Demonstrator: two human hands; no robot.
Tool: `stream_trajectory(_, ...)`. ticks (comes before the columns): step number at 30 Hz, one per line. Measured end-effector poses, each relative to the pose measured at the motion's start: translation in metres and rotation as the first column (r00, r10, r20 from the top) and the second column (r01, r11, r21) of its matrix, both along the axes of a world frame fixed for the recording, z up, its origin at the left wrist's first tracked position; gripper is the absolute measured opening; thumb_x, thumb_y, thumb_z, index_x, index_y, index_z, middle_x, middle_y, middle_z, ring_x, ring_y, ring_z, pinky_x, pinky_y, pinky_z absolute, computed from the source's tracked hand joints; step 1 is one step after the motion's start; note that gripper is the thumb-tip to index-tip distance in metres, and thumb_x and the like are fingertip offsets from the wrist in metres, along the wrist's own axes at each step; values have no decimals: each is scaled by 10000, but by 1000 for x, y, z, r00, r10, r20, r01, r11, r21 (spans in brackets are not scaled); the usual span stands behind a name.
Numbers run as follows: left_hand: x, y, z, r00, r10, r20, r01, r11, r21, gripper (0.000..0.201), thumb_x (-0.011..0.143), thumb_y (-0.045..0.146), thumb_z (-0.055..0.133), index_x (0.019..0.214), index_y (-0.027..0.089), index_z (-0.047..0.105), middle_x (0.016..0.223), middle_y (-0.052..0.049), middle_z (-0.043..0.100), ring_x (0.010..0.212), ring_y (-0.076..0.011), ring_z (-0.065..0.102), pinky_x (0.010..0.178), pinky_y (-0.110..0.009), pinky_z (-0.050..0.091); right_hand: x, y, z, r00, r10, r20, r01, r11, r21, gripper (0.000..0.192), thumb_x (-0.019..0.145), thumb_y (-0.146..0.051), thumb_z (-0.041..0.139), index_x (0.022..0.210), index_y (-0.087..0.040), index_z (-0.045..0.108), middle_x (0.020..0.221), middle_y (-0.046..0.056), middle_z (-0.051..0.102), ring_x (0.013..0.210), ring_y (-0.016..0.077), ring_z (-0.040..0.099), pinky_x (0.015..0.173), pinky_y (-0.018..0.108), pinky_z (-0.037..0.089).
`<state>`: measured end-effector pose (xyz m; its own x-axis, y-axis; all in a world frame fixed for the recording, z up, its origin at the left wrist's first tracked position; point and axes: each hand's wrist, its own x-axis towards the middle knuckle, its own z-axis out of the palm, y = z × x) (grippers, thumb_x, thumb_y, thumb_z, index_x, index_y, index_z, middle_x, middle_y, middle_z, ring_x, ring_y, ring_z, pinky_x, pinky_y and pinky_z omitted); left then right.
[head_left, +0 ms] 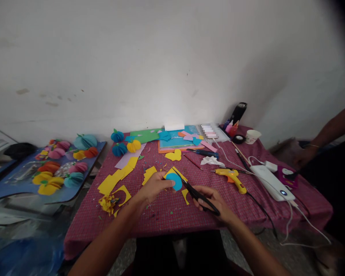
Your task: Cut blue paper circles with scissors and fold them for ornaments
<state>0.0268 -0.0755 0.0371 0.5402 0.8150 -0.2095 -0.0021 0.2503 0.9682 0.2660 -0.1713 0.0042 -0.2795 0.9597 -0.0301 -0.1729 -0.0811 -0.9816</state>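
One left hand (155,188) pinches one blue paper disc (177,180) against one piece of yellow paper (181,174), thumb on top, above the near middle of the checked tablecloth (161,224). One right hand (218,200) grips one pair of black scissors (193,191), blades at the paper's edge; how far they part is unclear. Three paper pumpkins, two blue (119,149) and one yellow (133,146), stand at the table's far left; one yellow glue gun (230,178) lies right of the scissors.
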Motion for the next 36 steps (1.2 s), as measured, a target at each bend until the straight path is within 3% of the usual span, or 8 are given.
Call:
stream_trajectory(19,1,-1,6,999,-10,-34,10,1000,7,205,673,272,716,801,113,697,719,-61,694,601,-149,617,641,-276,485,0,-2,10,1000,15,14,-15,1000,1,425,773,-360,720,1145,-162,669,740,19,618,606,137,532,549,243,405)
stream_trajectory(36,1,-1,6,999,-44,-2,44,999,1,206,685,261,718,830,115,704,766,-68,701,627,-144,618,651,-273,481,6,-3,7,997,23,68,-24,1000,15,386,801,-367,707,1138,-180,675,724,-1,588,588,120,504,538,230,377)
